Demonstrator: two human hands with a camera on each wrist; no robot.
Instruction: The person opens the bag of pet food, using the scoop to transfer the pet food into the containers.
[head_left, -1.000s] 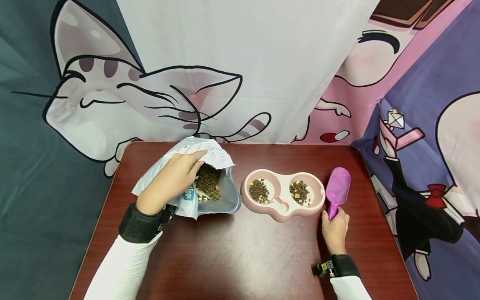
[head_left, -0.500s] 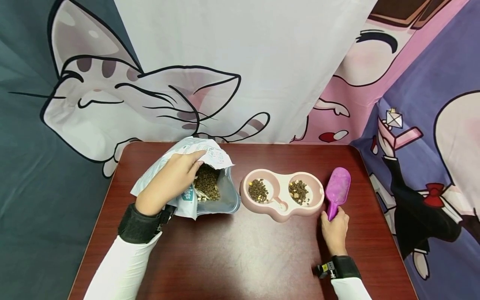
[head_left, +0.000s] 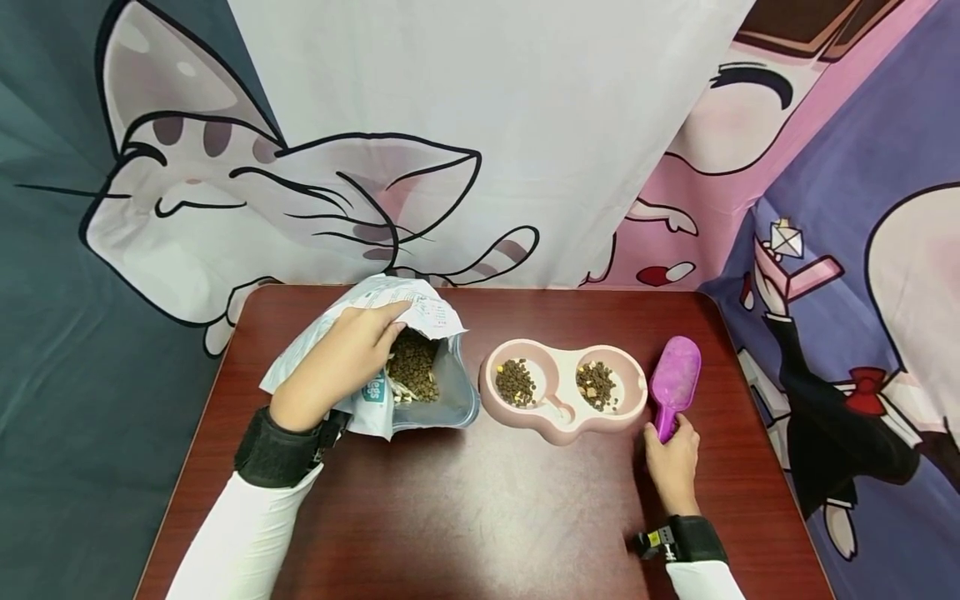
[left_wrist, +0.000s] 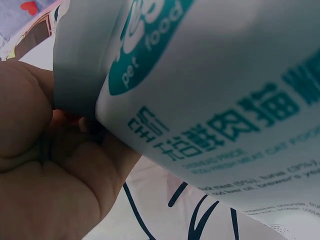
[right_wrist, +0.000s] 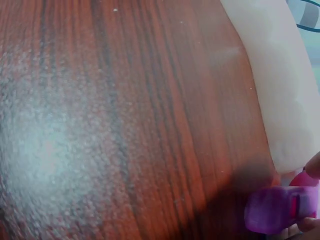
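My left hand (head_left: pixel 352 346) grips the top edge of a white pet food bag (left_wrist: pixel 225 75), its thumb and fingers on either side of the edge in the left wrist view. The bag lies over a blue-grey plastic container (head_left: pixel 454 375). Brown kibble (head_left: pixel 414 367) shows inside, with paler bits near the front. On the right, my right hand (head_left: pixel 673 462) holds the handle of a purple scoop (head_left: pixel 677 375), whose bowl points away from me. The scoop's handle end (right_wrist: pixel 270 210) shows at the corner of the right wrist view, with part of the fingers.
Between the hands stands a pink double pet bowl (head_left: pixel 558 417), with a little kibble in each of its two hollows. The dark red wooden table (head_left: pixel 495 517) ends at a back edge against a white cloth (head_left: pixel 495 83) printed with cartoon cats.
Both hands stay in place, still holding the bag and the scoop. The view has shifted very slightly.
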